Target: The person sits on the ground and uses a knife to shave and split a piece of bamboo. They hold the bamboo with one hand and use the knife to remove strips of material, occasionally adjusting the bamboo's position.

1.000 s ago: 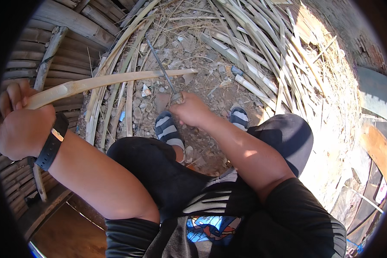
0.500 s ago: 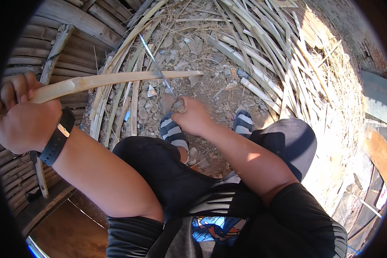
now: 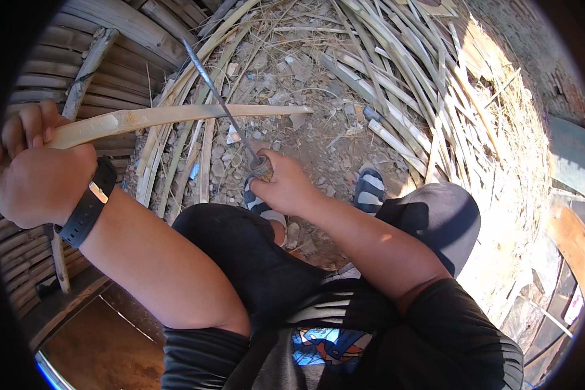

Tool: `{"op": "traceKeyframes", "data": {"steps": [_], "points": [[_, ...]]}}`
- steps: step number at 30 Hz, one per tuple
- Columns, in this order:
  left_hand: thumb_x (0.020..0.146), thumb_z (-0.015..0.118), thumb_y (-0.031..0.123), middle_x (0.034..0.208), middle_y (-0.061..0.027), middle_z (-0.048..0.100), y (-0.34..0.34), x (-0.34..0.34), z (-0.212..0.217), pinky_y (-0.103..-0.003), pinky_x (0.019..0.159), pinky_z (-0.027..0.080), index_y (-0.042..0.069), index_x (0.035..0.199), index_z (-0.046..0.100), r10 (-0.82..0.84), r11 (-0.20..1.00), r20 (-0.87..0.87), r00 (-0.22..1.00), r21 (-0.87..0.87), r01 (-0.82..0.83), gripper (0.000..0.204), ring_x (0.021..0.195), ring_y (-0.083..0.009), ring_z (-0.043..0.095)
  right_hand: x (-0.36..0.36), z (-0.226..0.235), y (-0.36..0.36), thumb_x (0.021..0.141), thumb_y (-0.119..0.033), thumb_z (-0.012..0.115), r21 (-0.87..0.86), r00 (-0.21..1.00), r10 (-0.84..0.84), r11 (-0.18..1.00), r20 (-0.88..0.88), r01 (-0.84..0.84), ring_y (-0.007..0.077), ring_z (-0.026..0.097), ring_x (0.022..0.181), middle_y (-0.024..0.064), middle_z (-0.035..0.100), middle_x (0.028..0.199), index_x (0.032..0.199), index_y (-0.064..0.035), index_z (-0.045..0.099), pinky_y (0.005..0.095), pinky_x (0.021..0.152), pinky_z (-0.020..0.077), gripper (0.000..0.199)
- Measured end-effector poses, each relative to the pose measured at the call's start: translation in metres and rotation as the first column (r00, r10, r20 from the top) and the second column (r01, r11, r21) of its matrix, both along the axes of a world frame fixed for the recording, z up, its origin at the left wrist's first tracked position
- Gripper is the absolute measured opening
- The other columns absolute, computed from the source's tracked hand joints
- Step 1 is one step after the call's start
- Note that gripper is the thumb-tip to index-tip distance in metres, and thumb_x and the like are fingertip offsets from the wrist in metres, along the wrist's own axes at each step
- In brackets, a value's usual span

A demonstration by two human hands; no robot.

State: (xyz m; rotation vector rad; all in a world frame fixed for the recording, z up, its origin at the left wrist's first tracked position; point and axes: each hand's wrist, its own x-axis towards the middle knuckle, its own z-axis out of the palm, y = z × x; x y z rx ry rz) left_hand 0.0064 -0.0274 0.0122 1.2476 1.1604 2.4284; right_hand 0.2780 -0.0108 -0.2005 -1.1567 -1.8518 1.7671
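A long pale bamboo strip (image 3: 169,116) runs almost level across the left half of the view. Its left end lies in my left hand (image 3: 42,179), whose fingers are wrapped round it; a dark band is on that wrist. My right hand (image 3: 283,182), lower and near the middle, grips the short handle of a knife (image 3: 206,77). The long, narrow blade points up and to the left and crosses the strip's right part; whether the two touch I cannot tell.
Many split bamboo strips (image 3: 409,84) lie heaped at the far right, and more strips (image 3: 175,136) lie at the left. A bamboo slat wall (image 3: 49,84) stands on the left. Stony ground (image 3: 312,149) lies around my sandalled feet (image 3: 369,188).
The knife's blade has swung to the left, its tip now further up and left. My right hand has turned slightly with it. My left hand and the bamboo strip have barely shifted.
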Motion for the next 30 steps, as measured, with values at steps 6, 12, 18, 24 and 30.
{"op": "traceKeyframes", "data": {"steps": [6, 12, 18, 24, 30], "points": [[0.086, 0.042, 0.022, 0.071, -0.0011, 0.032, -0.006, -0.014, -0.001, -0.03, 0.058, 0.029, 0.016, 0.075, 0.032, -0.293, 0.95, 0.004, 0.956, 0.116, 0.291, 0.016, 0.06, -0.0162, 0.033, 0.023, -0.069, 0.008, 0.083, -0.016, 0.066, -0.409, 0.95, -0.136, 0.879, 0.28, 0.246, 0.0174, 0.066, 0.061, 0.0175, 0.068, 0.084, 0.109, 0.0027, 0.059, 0.0348, 0.057, 0.0519, 0.033], [0.088, 0.04, 0.022, 0.069, -0.0019, 0.031, -0.008, -0.028, -0.006, -0.03, 0.055, 0.029, 0.015, 0.077, 0.031, -0.187, 0.977, 0.018, 0.982, 0.106, 0.184, 0.016, 0.057, -0.016, 0.031, 0.011, -0.045, 0.005, 0.084, -0.017, 0.066, -0.311, 0.981, -0.09, 0.94, 0.171, 0.14, 0.0168, 0.064, 0.059, 0.0133, 0.068, 0.082, 0.11, 0.0031, 0.058, 0.0333, 0.054, 0.0495, 0.034], [0.089, 0.043, 0.023, 0.065, -0.0011, 0.032, -0.004, -0.032, -0.007, -0.03, 0.054, 0.029, 0.016, 0.077, 0.034, -0.1, 0.992, 0.078, 0.992, 0.085, 0.093, 0.017, 0.054, -0.0158, 0.03, 0.027, -0.124, 0.0, 0.083, -0.018, 0.066, -0.044, 0.957, -0.159, 0.984, 0.241, 0.175, 0.0186, 0.064, 0.058, 0.0119, 0.067, 0.077, 0.116, 0.0052, 0.058, 0.0347, 0.056, 0.0503, 0.041], [0.089, 0.044, 0.026, 0.063, -0.0004, 0.034, -0.012, -0.04, -0.002, -0.031, 0.054, 0.03, 0.017, 0.078, 0.037, -0.106, 0.993, 0.071, 0.992, 0.05, 0.103, 0.016, 0.053, -0.0157, 0.032, 0.012, -0.006, 0.022, 0.081, -0.019, 0.067, -0.325, 0.988, 0.038, 0.946, 0.147, 0.012, 0.0203, 0.067, 0.065, 0.0131, 0.068, 0.08, 0.118, 0.0038, 0.06, 0.0351, 0.062, 0.0525, 0.043], [0.088, 0.046, 0.031, 0.063, 0.0004, 0.036, -0.005, 0.0, 0.012, -0.031, 0.056, 0.031, 0.018, 0.079, 0.044, -0.248, 0.969, 0.05, 0.967, 0.033, 0.247, 0.017, 0.054, -0.0154, 0.033, -0.001, -0.036, 0.012, 0.081, -0.018, 0.068, 0.383, 0.997, 0.044, 0.924, -0.065, -0.016, 0.0238, 0.067, 0.062, 0.0161, 0.067, 0.077, 0.116, 0.0043, 0.06, 0.0368, 0.06, 0.0533, 0.042]]}}
